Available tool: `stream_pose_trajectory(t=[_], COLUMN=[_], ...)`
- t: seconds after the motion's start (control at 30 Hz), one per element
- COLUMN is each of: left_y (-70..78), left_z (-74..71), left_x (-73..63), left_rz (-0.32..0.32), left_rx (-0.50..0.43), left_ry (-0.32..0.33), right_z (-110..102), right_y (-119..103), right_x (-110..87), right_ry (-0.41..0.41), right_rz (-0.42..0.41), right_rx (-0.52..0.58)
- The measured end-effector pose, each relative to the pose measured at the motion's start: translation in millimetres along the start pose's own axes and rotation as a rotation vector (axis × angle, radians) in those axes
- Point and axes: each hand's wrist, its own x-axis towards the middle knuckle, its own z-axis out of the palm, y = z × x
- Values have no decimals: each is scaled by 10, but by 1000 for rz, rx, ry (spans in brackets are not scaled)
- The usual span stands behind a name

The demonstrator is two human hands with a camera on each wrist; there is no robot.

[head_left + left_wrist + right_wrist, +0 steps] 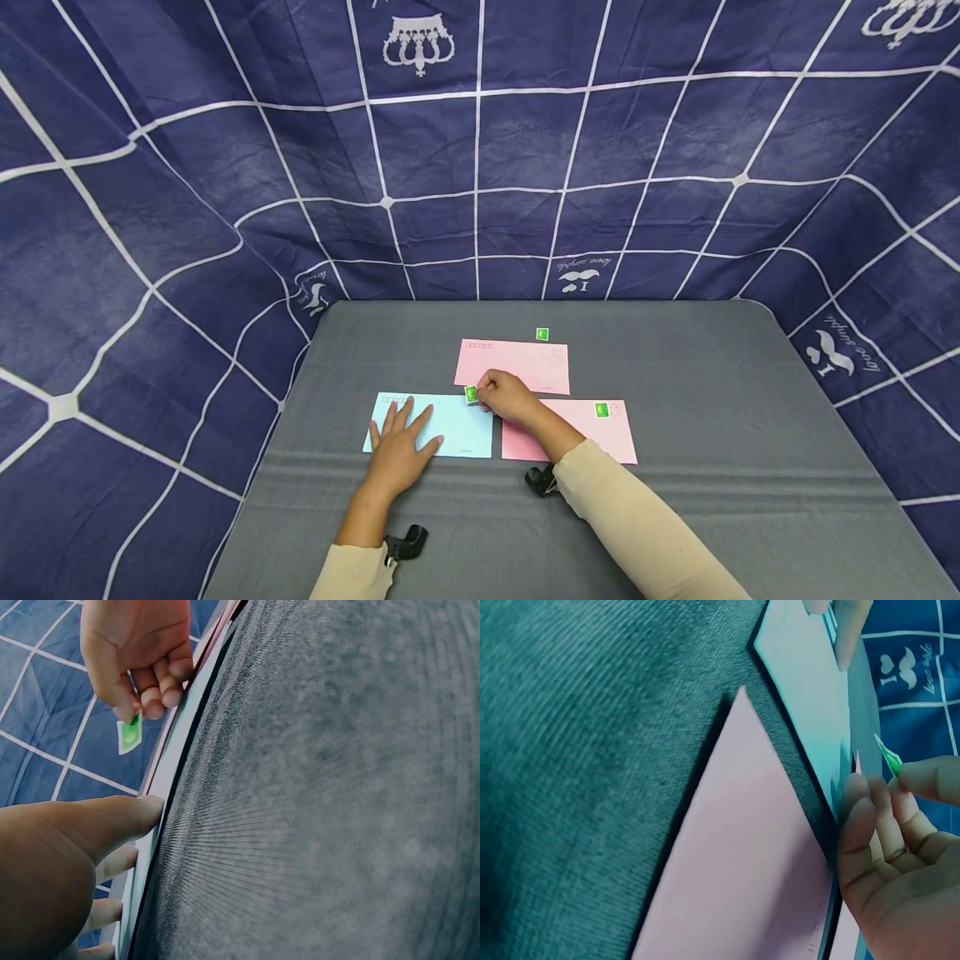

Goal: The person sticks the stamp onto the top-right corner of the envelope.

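A light blue envelope lies on the left of the grey table, and my left hand rests on it with fingers spread. Pinched between thumb and finger of my right hand is a green stamp, held by its edge above the blue envelope's upper right corner. In the left wrist view the stamp hangs from the fingertips, apart from the paper. Beside the blue envelope lies a pink envelope, partly covered by my right forearm, with a green stamp at its upper right.
Farther back lies another pink envelope with printed boxes at its top corners. Just beyond its far edge a loose green stamp lies on the grey table cloth. A blue curtain with white lines surrounds the table's back and sides.
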Motion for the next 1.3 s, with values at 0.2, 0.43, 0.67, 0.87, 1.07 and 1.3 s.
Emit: stream_pose_trajectory(t=[0.2,0.43,0.67,0.87,1.07,1.3], left_y=[0,3,8,6,7,17], left_z=[2,1,-11,-10,-15,-26], left_x=[-2,1,1,1,0,-1], left_rz=[-5,-7,-7,-4,-3,-2], left_rx=[-12,-12,-17,-16,-18,-17], left_ry=[-7,-17,-16,-15,-18,-20], right_z=[14,16,68,100,136,141], right_y=[-5,-35,-14,2,21,32], right_x=[-26,-56,-57,-48,-42,-31], right_ry=[33,39,47,55,87,86], right_rz=[10,15,-39,-58,-72,-68], right_rx=[-65,-96,-136,-159,-217,-222])
